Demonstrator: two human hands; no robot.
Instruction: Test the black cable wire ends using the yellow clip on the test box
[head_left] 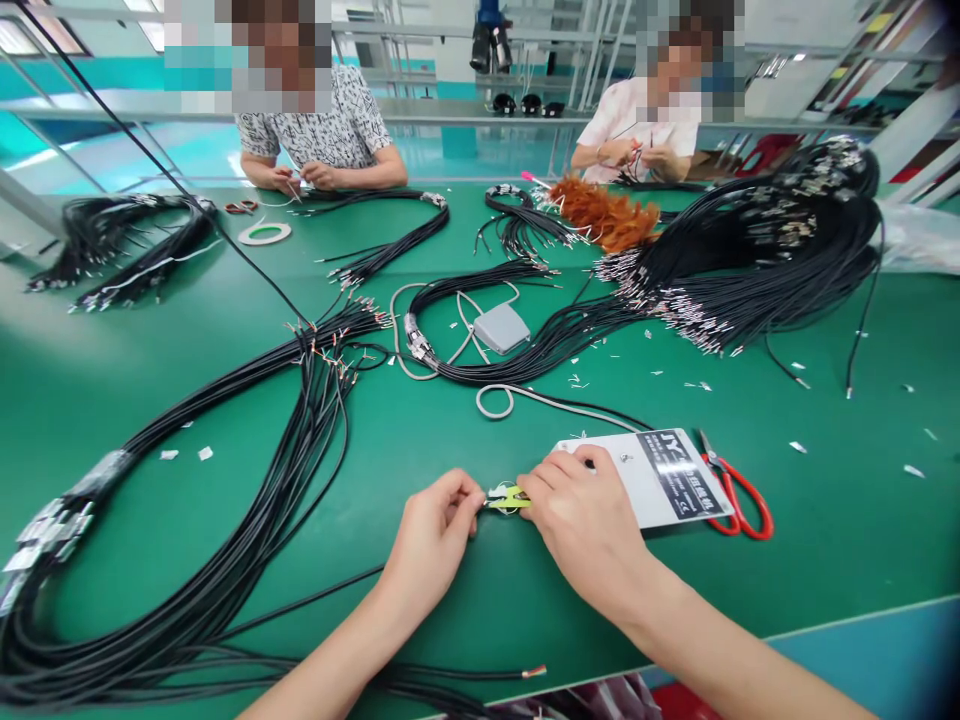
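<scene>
Nearest, the left hand [439, 530] pinches what looks like a wire end [486, 504]; the right hand [581, 515] is clamped on one yellow-green tool [515, 497], its long axis crosswise, tip pointing left at the wire. That hand partly covers one white machine [634, 478]; one pair of red-handled scissors [746, 478] sits beside it. Beyond: one grey box [502, 328] among black cables [517, 372], then two people [322, 145].
</scene>
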